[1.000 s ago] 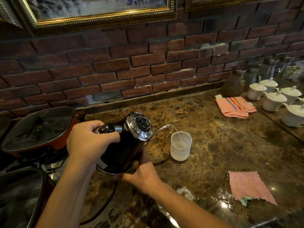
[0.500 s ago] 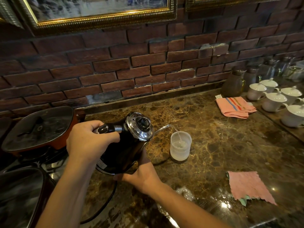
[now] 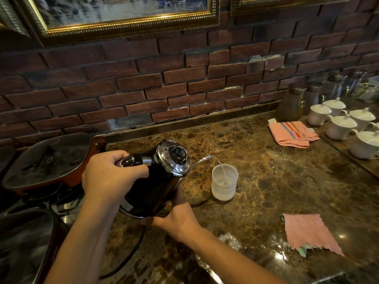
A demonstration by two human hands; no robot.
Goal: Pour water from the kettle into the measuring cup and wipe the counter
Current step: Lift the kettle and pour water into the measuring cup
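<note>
A black kettle (image 3: 158,181) with a chrome lid is tilted to the right over the brown marble counter (image 3: 287,181). My left hand (image 3: 108,177) grips its handle. My right hand (image 3: 176,220) supports its base from below. A thin stream of water runs from the narrow spout into a translucent measuring cup (image 3: 224,182), which stands upright on the counter and holds some water. A pink cloth (image 3: 309,233) lies flat at the front right, apart from both hands.
A folded pink striped towel (image 3: 293,134) lies at the back right, beside several white lidded cups (image 3: 340,126) and glass jars (image 3: 291,104). Lidded cooking pots (image 3: 49,160) crowd the left. A black cord (image 3: 131,253) trails under the kettle. A wet patch (image 3: 229,239) glints near my right forearm.
The kettle stays tilted and the pour goes on; the water in the cup stands slightly higher. Neither hand has shifted noticeably.
</note>
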